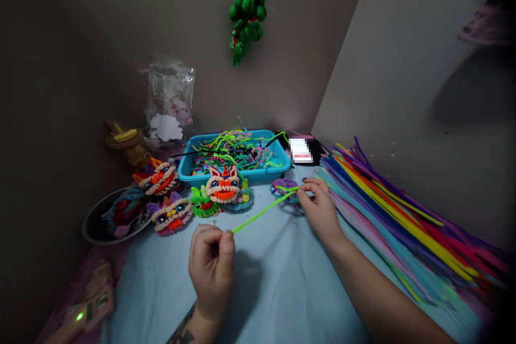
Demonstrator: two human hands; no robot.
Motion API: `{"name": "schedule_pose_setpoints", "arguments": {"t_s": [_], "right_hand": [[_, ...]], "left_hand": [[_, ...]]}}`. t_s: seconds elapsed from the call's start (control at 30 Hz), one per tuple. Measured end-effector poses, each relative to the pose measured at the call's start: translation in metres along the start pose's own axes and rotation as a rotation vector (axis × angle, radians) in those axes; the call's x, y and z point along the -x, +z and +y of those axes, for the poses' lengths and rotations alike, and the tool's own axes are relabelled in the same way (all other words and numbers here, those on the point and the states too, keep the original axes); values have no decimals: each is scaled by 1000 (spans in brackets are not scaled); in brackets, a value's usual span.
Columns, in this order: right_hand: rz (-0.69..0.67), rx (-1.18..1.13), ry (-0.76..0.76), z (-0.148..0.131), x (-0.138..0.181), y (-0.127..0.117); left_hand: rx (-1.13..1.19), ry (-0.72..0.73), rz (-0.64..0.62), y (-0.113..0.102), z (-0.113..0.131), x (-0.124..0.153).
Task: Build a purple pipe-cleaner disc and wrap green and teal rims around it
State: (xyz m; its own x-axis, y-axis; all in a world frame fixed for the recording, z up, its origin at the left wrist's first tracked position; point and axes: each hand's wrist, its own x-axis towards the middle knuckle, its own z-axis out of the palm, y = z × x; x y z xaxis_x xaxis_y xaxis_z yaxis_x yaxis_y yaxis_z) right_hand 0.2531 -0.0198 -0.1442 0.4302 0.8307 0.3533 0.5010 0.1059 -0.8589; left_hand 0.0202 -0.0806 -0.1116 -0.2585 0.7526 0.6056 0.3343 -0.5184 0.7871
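Observation:
A lime-green pipe cleaner stretches between my two hands above the light blue table. My left hand is closed in a fist, pinching the near end of it. My right hand pinches the far end, beside a small coil of purple and green pipe cleaner lying on the table. Several finished lion-head figures made of pipe cleaners stand just beyond my left hand.
A blue tray of loose pipe-cleaner scraps sits at the back. A long bundle of coloured pipe cleaners lies along the right wall. A dark bowl with scraps is at left. A green ornament hangs from above.

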Motion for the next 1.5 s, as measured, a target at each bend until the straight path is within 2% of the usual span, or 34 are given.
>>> {"name": "schedule_pose_setpoints", "arguments": {"t_s": [0.07, 0.1, 0.23, 0.3, 0.37, 0.43, 0.53, 0.63, 0.73, 1.0, 1.3, 1.5], "right_hand": [[-7, -23, 1, -1, 0, 0], [-15, -43, -4, -1, 0, -1], [-61, -113, -85, -3, 1, 0], [-72, -119, -141, -6, 3, 1], [-83, -124, -181, -8, 6, 2], [-112, -135, -216, -11, 11, 4], [-165, -151, -280, -16, 20, 7], [-227, -145, -305, -22, 31, 11], [-273, -132, -299, -27, 41, 16], [-374, -175, -272, -32, 53, 24], [-303, -170, -238, -37, 60, 25], [-295, -185, -106, -41, 60, 25]], "left_hand": [[73, 11, -77, -1, 2, -1], [124, 20, -171, -2, 4, -2], [320, 5, -758, -4, 15, -5], [368, -43, -896, -3, 17, -6], [368, -105, -856, 1, 15, -6], [308, -221, -678, 7, 9, -5], [191, -516, -395, 19, -3, -3], [278, -691, -301, 28, -10, -1], [380, -791, -273, 30, -10, 0], [496, -885, -315, 28, -11, 1], [431, -853, -279, 28, -9, 1], [357, -762, -324, 27, -4, 3]]}}
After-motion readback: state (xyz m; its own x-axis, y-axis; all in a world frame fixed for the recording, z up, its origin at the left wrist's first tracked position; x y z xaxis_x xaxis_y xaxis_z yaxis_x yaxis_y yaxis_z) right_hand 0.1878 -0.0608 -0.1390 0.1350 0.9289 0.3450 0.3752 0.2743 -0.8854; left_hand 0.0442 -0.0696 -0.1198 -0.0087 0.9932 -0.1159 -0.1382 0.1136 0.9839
